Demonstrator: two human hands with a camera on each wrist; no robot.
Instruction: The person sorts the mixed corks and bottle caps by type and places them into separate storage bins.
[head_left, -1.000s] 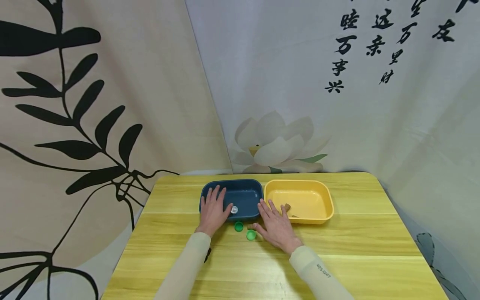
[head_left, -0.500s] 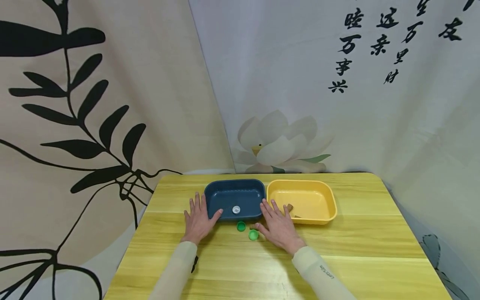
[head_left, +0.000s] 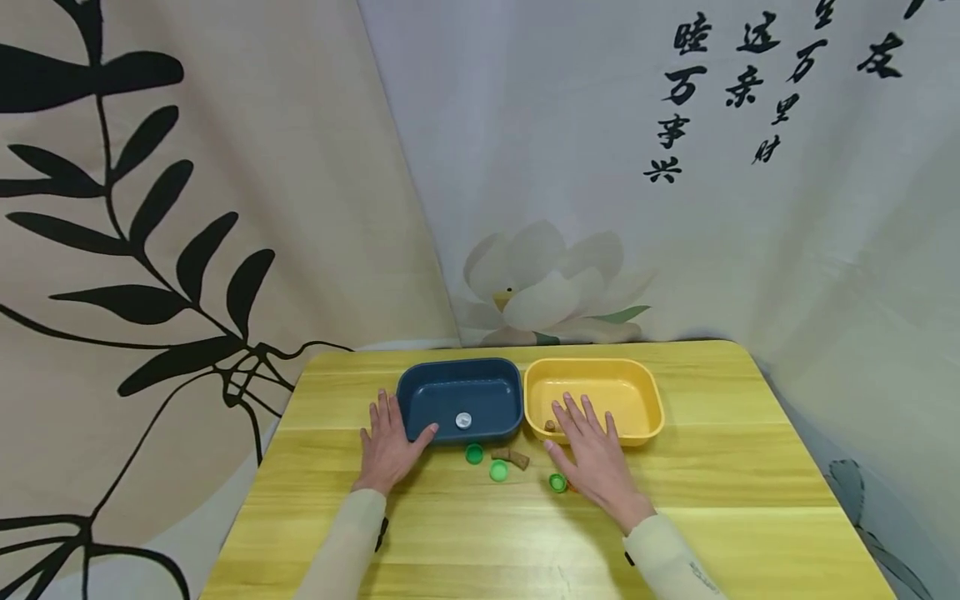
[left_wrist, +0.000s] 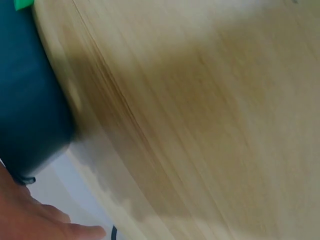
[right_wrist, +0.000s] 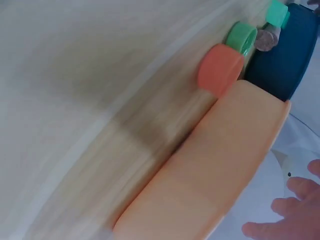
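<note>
My left hand lies with straight fingers along the left end of the blue tray, thumb at its front left corner. A white cap sits in that tray. My right hand is held flat with spread fingers over the front edge of the yellow tray, gripping nothing. Part of a cork-like brown piece shows inside, beside the fingers. Close to the right thumb lies a green cap; an orange cap, mostly hidden by the hand in the head view, is next to it.
Two more green caps, one at the blue tray's front wall and one nearer me, lie on the wooden table. Brown cork-like pieces lie just right of them. Printed curtains hang behind the table.
My left hand has moved left, from over the blue tray to beside it. My right hand has shifted right over the yellow tray's front, uncovering the cork-like pieces and a third green cap.
</note>
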